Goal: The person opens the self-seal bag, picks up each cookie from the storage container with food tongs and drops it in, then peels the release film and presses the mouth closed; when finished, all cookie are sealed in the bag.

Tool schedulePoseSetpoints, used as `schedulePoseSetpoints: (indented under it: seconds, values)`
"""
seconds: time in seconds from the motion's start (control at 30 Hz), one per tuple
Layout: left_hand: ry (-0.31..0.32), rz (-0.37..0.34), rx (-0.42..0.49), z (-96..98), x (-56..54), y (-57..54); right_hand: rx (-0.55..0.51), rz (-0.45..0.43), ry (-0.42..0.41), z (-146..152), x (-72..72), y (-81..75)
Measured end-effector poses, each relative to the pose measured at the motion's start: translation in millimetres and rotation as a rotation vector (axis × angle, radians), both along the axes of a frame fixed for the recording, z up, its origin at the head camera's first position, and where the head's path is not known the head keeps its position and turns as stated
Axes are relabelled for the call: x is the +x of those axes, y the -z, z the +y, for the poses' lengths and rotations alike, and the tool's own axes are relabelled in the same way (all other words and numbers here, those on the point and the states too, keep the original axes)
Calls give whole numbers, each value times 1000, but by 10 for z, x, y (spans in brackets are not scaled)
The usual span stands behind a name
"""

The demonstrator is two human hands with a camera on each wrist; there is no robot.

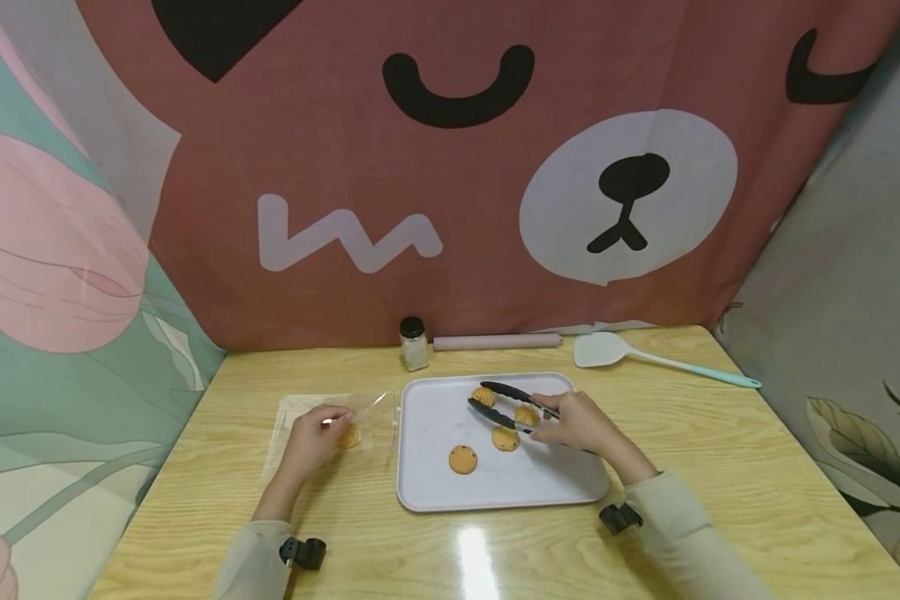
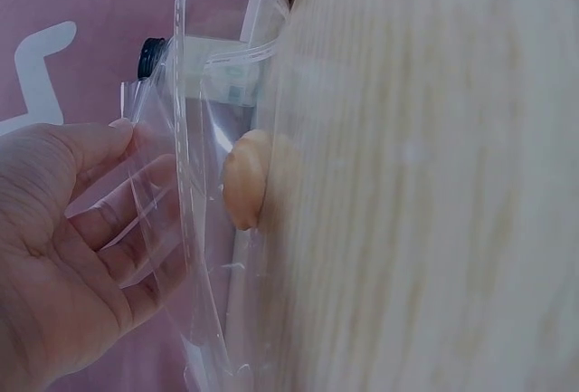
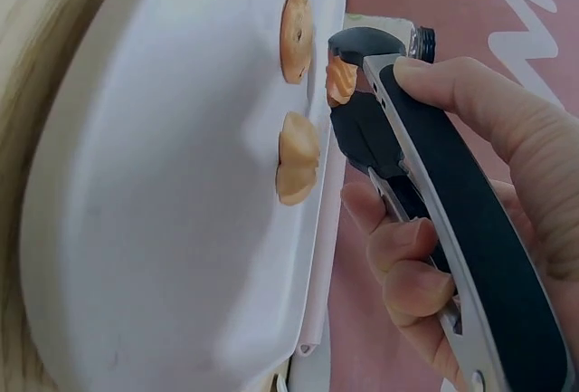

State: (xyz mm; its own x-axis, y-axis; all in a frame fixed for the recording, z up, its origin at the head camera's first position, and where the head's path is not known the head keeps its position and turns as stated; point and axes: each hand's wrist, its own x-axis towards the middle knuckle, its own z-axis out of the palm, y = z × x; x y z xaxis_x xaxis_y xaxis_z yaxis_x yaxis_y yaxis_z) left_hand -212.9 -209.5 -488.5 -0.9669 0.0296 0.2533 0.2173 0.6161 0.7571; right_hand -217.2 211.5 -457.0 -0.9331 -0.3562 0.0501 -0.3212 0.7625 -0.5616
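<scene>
My left hand (image 1: 317,440) pinches the upper side of a clear plastic bag (image 2: 208,256) between thumb and fingers. Inside the bag lies one cookie (image 2: 246,179), close against the tabletop. My right hand (image 1: 579,425) grips a pair of black and silver tongs (image 3: 461,202) over a white tray (image 1: 427,487). Between the tong tips sits a ridged cookie (image 3: 340,81), near the tray's far side. Another swirled cookie (image 1: 527,415) lies beneath the tongs. Nearer me on the tray are two round cookies with dark specks, one by the tongs (image 1: 506,442) and one further left (image 1: 462,459).
Behind the tray stand a small jar (image 1: 414,346) with a black lid and a pale pink rod (image 1: 497,342). A white spatula (image 1: 602,350) with a turquoise handle end lies at the back right. A printed cloth (image 1: 480,183) hangs along the table's far edge.
</scene>
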Motion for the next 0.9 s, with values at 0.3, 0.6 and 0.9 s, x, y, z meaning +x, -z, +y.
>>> schedulePoseSetpoints:
  seconds: [0.3, 0.6, 0.9]
  values:
    - [2, 26, -5, 0, 3, -14, -42, 0, -23, -123, 41, -27]
    - [-7, 32, -7, -3, -17, -13, -41, 29, -67, -337, 74, -50]
    - [22, -5, 22, -31, -2, -24, -35, 48, -164, -652, 89, -68]
